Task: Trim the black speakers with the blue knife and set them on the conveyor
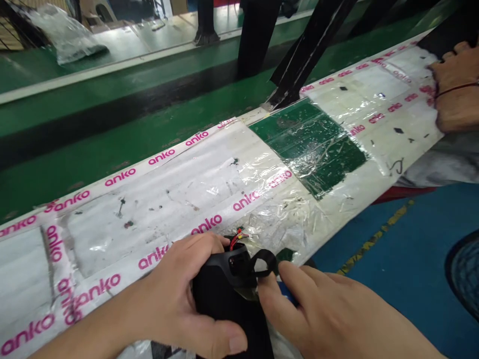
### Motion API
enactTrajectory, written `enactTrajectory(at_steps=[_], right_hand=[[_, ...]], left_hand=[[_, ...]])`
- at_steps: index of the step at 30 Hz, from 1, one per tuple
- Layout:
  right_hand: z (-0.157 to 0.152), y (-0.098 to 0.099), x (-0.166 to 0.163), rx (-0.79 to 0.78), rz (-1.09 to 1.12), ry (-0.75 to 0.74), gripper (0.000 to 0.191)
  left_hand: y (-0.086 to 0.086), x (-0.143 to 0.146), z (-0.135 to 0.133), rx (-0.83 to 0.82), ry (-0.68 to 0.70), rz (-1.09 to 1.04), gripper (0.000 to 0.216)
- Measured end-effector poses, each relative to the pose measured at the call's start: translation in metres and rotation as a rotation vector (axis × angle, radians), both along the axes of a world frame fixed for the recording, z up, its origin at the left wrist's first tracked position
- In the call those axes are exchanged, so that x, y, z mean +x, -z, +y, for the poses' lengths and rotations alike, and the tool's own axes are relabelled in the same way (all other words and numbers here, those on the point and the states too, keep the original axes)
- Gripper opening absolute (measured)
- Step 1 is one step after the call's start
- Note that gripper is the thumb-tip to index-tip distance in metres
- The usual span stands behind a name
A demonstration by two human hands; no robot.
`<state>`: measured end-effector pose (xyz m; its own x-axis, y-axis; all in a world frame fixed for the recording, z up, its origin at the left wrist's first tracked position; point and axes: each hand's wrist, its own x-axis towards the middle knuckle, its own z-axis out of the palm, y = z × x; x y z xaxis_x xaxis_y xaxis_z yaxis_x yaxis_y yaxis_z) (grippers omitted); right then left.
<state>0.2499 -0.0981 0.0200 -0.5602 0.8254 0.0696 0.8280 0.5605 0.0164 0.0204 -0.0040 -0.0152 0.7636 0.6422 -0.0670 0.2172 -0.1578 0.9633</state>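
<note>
A black fabric-covered housing (234, 324) with a dark plastic end frame is gripped from its left side by my left hand (179, 294), with the thumb across its front. Short red, yellow and black wires (237, 239) stick out of the opening at its top. Beside that opening, my right hand (318, 309) has thumb and forefinger closed on a black strap loop (272, 260). A small blue object (287, 293) shows under the right fingers; its kind is mostly hidden. The lower part of the housing runs out of view.
The bench (149, 199) is covered in white sheet and pink "anko" tape, with a bare green patch (322, 154). Black posts (258, 35) rise behind it. Another person's hand (456, 80) rests on the bench at right. A plastic bag (67, 35) lies at upper left.
</note>
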Motion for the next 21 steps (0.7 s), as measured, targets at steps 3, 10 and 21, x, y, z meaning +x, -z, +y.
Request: enactTrajectory(at_steps=[3, 10, 21], right_hand=[[0.003, 0.007, 0.003, -0.047, 0.073, 0.005, 0.057], [-0.001, 0.005, 0.003, -0.079, 0.108, 0.013, 0.058], [0.003, -0.014, -0.001, 0.008, -0.122, -0.037, 0.047]], left_hand=[[-0.001, 0.000, 0.001, -0.036, 0.010, 0.002, 0.053], [0.006, 0.000, -0.005, 0.007, -0.038, -0.025, 0.050], [0.005, -0.002, -0.002, -0.086, -0.005, -0.047, 0.051]])
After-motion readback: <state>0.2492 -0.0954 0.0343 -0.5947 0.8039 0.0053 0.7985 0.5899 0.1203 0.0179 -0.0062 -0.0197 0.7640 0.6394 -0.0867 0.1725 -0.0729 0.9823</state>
